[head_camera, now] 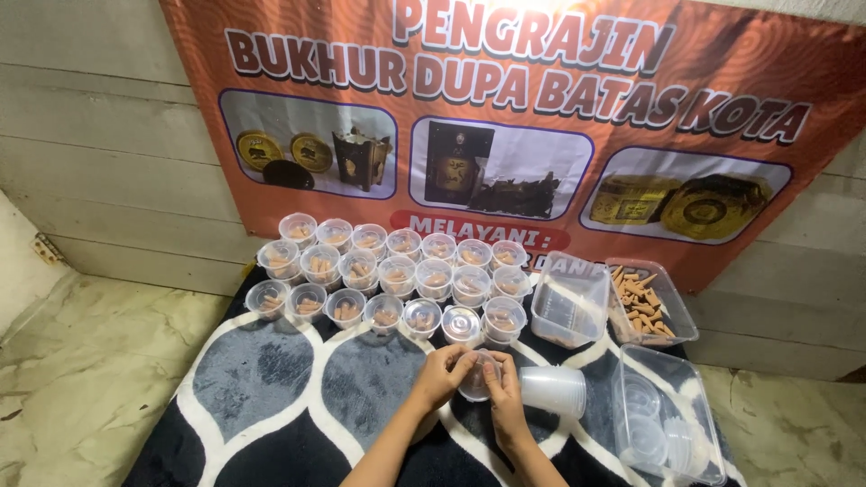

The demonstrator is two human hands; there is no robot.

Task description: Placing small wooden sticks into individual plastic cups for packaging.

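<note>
Both hands met over a small clear plastic cup [477, 377], which sat low in the middle of the view, just in front of the rows of filled cups. The left hand [440, 374] closed on the cup from its left side, its fingers [458, 359] curled over the rim. The right hand [506, 390] pressed in from the right, its fingers [499, 363] bent around the far edge, so the cup lay pinched between the two sets of fingers, with both hands narrowed onto it. Whether a lid was on the cup could not be told.

Just beside the right hand, a stack of empty clear cups [552, 390] lay on its side on the dark patterned mat [271, 397]. Beyond the hands stood the filled cups [388, 271], three rows of them, each with brownish pieces inside; the nearest, a lidded cup [461, 323], stood just above the held one. To the right were an open clear tub [568, 302], a tray of brown cone-shaped pieces [645, 307], and nearer, a clear box of lids [667, 424]. An orange banner [505, 117] hung on the wall behind.
</note>
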